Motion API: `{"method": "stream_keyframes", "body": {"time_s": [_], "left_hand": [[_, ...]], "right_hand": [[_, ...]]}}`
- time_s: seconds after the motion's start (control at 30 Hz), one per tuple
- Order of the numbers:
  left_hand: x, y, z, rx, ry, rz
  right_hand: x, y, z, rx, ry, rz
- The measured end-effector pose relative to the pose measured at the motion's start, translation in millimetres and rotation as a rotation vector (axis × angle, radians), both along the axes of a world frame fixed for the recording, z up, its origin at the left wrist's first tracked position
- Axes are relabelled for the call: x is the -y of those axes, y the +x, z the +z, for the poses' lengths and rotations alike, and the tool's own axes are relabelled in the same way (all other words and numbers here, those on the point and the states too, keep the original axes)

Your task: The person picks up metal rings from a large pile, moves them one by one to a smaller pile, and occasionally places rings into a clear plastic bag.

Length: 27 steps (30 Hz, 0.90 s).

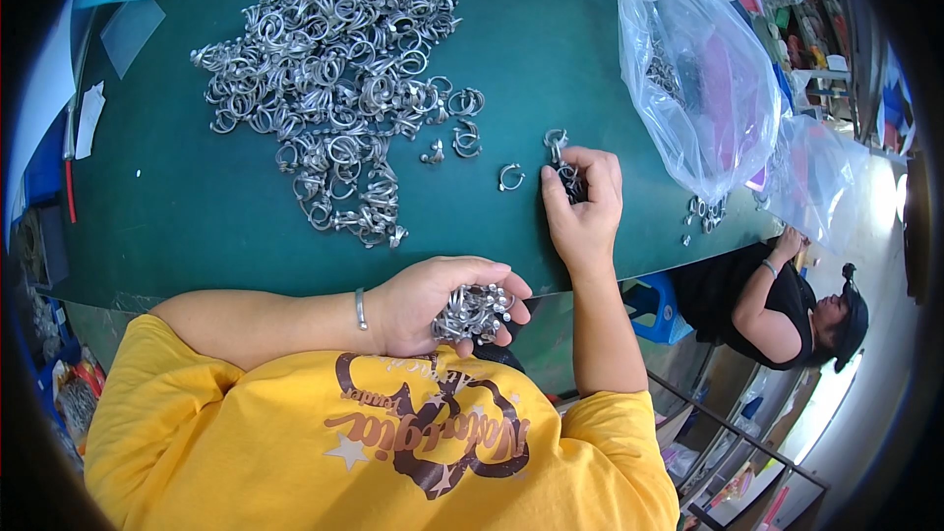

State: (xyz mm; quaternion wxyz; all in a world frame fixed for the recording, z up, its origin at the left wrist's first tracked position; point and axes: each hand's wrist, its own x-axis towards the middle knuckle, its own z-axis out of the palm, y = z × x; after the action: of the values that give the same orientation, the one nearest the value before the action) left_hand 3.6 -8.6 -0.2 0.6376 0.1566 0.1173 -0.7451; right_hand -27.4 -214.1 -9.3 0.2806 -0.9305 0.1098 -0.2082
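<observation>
Metal rings (474, 312): being cupped loosely in the half-closed left hand (433, 303); some could be spilled.
Right hand (582, 202): being pinched around small ring pieces (568, 177) at the tabletop (167, 206) edge; one could be dropped.

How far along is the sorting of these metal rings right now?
Done: the left hand cups a gathered handful of rings. In hand: the right hand pinches a few more at the green table. Left: a big ring pile and some loose rings remain.

Bright even daylight, glare at lower right, sharp centre, fisheye-bent dark rim
</observation>
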Motion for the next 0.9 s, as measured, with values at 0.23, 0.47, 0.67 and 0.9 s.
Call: {"method": "stream_keyframes", "body": {"time_s": [0.23,0.47,0.67,0.9], "left_hand": [[-0.6,-1.6,-1.3,0.006,-0.002,0.007],[0.2,-2.2,-0.8,0.006,-0.008,0.013],[0.7,-3.1,-3.5,0.022,-0.008,0.023],[0.8,-4.0,-0.4,0.039,0.009,0.013]], "right_hand": [[-9.2,7.5,14.9,0.011,-0.049,0.219],[-10.9,14.0,-1.3,0.087,-0.020,0.341],[-42.6,40.5,17.5,0.019,-0.165,0.454],[-33.2,47.1,0.3,0.030,-0.179,0.363]]}}
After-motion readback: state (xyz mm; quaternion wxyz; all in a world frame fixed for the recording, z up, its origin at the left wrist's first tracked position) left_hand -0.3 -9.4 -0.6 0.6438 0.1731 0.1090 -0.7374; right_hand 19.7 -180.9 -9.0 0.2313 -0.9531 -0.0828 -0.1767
